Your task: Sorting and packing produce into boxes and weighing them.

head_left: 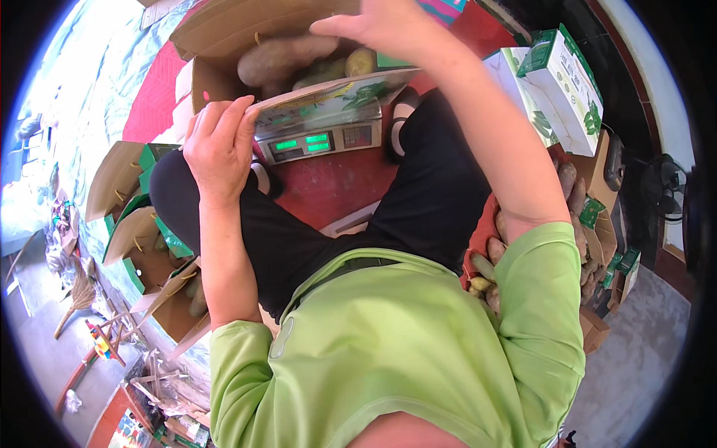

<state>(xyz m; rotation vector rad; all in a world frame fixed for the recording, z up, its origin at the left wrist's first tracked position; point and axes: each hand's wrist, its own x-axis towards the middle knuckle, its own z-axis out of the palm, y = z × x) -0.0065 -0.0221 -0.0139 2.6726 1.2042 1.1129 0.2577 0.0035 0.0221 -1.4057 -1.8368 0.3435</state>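
A: Your left hand (218,149) has its fingers curled and pressed onto the near-left corner of the printed green-and-white cardboard flap (328,101) that lies across the grey electronic scale with the green lit display (317,138). That grip is closed on the flap edge, thumb side hidden beneath.

B: And your right hand (373,26)?

A: It reaches beyond the scale into the open brown cardboard box (224,33). The fingers look loosely spread over the long brownish sweet potatoes (284,56) lying inside, but you cannot tell whether they pinch one; the fingertips are turned away from the camera.

B: Where does everything sit from your grips?

A: The scale is directly under your left grip, on the red floor (336,183) between your knees. The box is just past it, below your right grip. More sweet potatoes are heaped in a pile (575,216) behind your right elbow, and the green-and-white cartons (560,82) stand to the right of that arm.

B: What might go wrong?

A: I judge that leaning weight through your left grip would load the scale and spoil the reading. The flap could also slide off the platform if you loosen your hold, and a sweet potato taken with slack fingers could roll out of the box.
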